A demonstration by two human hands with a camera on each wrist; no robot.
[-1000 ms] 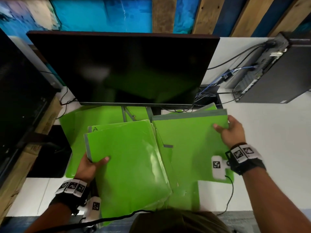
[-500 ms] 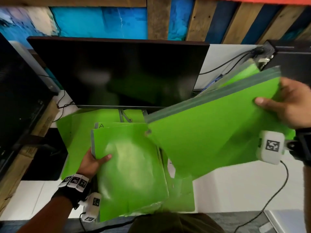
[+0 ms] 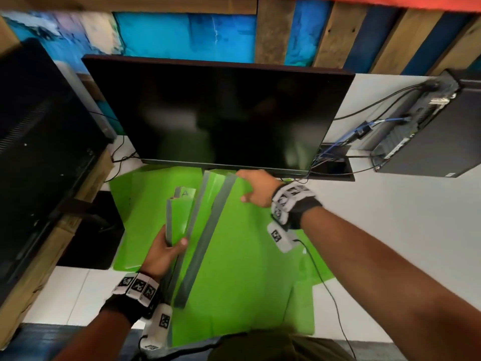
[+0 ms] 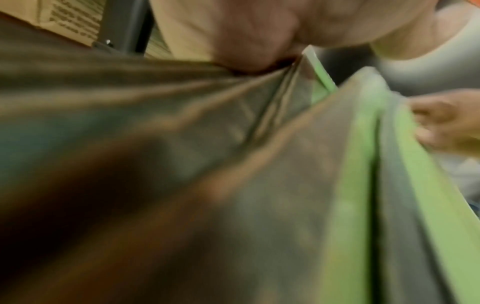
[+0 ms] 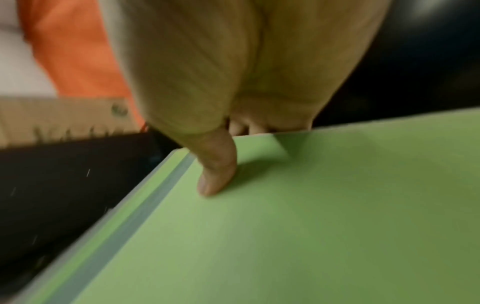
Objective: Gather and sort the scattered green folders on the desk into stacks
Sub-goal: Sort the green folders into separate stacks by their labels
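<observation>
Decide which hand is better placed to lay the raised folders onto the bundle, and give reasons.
The right hand. It already grips the top corner of the raised folders, thumb on the cover. The left hand is occupied gripping the upright bundle.

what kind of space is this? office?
Most likely an office or computer workstation: a dark monitor stands on a white desk, a desktop computer case with cables plugged in lies at the right, and green folders cover the desk in front.

folders (image 3: 242, 256) before monitor (image 3: 216, 118), computer (image 3: 429, 142) right
</observation>
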